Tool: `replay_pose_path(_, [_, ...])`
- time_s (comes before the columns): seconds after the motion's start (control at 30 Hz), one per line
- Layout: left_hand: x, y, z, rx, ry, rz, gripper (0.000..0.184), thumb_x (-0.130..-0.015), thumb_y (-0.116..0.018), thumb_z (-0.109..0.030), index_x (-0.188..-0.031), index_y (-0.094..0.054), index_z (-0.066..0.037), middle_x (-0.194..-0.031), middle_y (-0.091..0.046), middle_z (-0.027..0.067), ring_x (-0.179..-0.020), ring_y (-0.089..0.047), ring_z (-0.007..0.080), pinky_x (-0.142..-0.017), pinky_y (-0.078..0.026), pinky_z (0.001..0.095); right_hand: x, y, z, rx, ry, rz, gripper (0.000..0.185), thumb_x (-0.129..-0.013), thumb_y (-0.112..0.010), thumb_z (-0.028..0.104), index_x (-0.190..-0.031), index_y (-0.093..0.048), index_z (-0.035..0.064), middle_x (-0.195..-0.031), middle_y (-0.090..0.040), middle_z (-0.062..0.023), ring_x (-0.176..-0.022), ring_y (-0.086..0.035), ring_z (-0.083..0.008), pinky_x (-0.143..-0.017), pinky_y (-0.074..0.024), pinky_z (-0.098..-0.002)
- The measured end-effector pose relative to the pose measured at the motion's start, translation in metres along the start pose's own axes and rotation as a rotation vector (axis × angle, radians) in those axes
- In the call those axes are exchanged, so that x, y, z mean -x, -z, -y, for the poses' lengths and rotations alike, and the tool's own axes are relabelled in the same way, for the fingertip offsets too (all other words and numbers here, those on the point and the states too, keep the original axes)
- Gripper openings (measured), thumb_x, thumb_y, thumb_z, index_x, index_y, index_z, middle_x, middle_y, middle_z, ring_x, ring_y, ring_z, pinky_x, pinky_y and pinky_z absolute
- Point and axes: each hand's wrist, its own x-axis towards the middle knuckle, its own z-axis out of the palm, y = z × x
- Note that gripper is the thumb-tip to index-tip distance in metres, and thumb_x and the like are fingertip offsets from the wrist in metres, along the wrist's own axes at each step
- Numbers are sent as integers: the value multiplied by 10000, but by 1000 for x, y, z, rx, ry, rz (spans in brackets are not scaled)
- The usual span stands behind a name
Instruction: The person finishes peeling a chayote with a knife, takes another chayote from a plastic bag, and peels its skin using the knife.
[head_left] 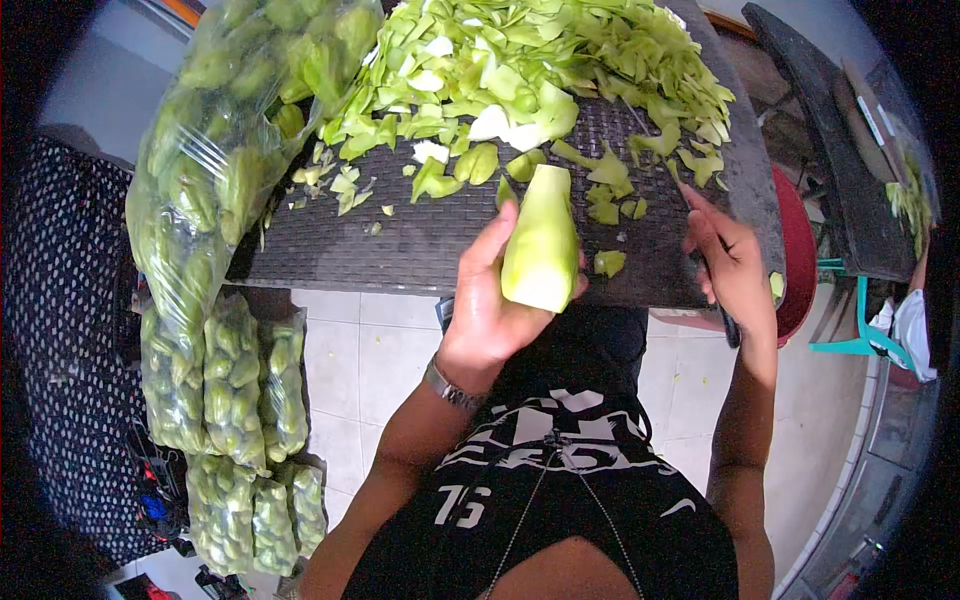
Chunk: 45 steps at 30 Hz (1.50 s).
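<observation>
My left hand is wrapped round a peeled, pale green chayote, held upright just over the front edge of the dark woven tabletop. Its skin is off on the side facing me, and the bottom end is cut flat. My right hand grips a knife by its dark handle, to the right of the chayote and apart from it. The thin blade points away from me among the peelings, partly hard to make out. A large heap of green peelings covers the back of the table.
A clear plastic bag of unpeeled chayotes leans over the table's left side. Several more filled bags stand on the tiled floor at the left. A red tub sits by the right edge, near a teal stool and another dark table.
</observation>
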Motion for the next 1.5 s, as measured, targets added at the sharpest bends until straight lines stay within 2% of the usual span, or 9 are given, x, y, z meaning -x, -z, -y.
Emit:
replay_pose_path(0.1, [-6,12,-2,-313,-92,-32,575,-966,-621,-507,-1325,-554,-64,-1095,-663,133,-942,-654,265,-753,-549,400,14,-7,5,-297,-185,174,374,-1046,-579,227,-1378,-620,62,-878,-702,-65,-751,-654,-186,-761,-561,-360])
replay_pose_path(0.3, [-3,-25,1,-274,-169,-161,487,-961,-632,-419,-1296,-572,-71,-1090,-686,132,-1014,-677,287,-876,-561,442,43,-47,22,261,505,37,507,-961,-684,240,-1452,-568,188,-881,-658,-130,-802,-676,-290,-728,-577,-393])
replay_pose_path(0.37, [-13,2,-2,-218,-81,-9,482,-961,-617,-433,-1292,-579,-85,-1124,-687,134,-1034,-680,295,-911,-561,441,51,-59,19,293,690,119,571,-918,-728,270,-1462,-557,231,-919,-647,-147,-810,-681,-328,-721,-581,-404])
replay_pose_path(0.6, [-12,5,5,-289,-210,28,522,-985,-574,-535,-1284,-597,-108,-1065,-700,119,-928,-699,260,-796,-581,387,56,-66,24,425,702,60,603,-870,-750,398,-1438,-569,311,-995,-637,-135,-804,-703,-326,-623,-600,-418])
replay_pose_path(1.1, [-7,3,4,-325,-187,49,540,-1010,-554,-477,-1354,-569,-61,-1117,-702,143,-972,-689,246,-883,-558,388,36,-55,11,423,824,57,628,-807,-805,396,-1398,-603,336,-991,-653,-115,-820,-707,-304,-617,-612,-422])
replay_pose_path(1.2, [-7,-1,3,-274,-171,-10,536,-1025,-494,-478,-1333,-572,-46,-1111,-703,156,-922,-699,267,-773,-585,399,38,-54,12,434,808,56,611,-823,-801,367,-1400,-609,315,-964,-657,-114,-808,-699,-309,-629,-603,-425])
replay_pose_path(1.3, [6,14,0,-269,-91,199,468,-1047,-438,-421,-1291,-584,-50,-1073,-699,130,-890,-700,245,-664,-585,402,26,-48,7,372,731,-7,565,-856,-784,310,-1396,-619,297,-948,-659,-112,-793,-690,-317,-654,-594,-427])
replay_pose_path(1.33, [2,10,-2,-372,-52,130,482,-1041,-383,-427,-1266,-584,-52,-1053,-697,133,-826,-701,267,-552,-562,405,20,-46,5,328,750,-31,527,-884,-759,260,-1394,-625,284,-942,-658,-117,-789,-686,-327,-677,-589,-426])
replay_pose_path(1.5, [2,0,-8,-258,34,66,469,-1040,-398,-433,-1264,-589,-67,-1018,-692,133,-791,-683,283,-533,-540,373,4,-31,6,403,757,18,502,-909,-732,238,-1397,-622,281,-944,-655,-130,-764,-686,-338,-673,-586,-433])
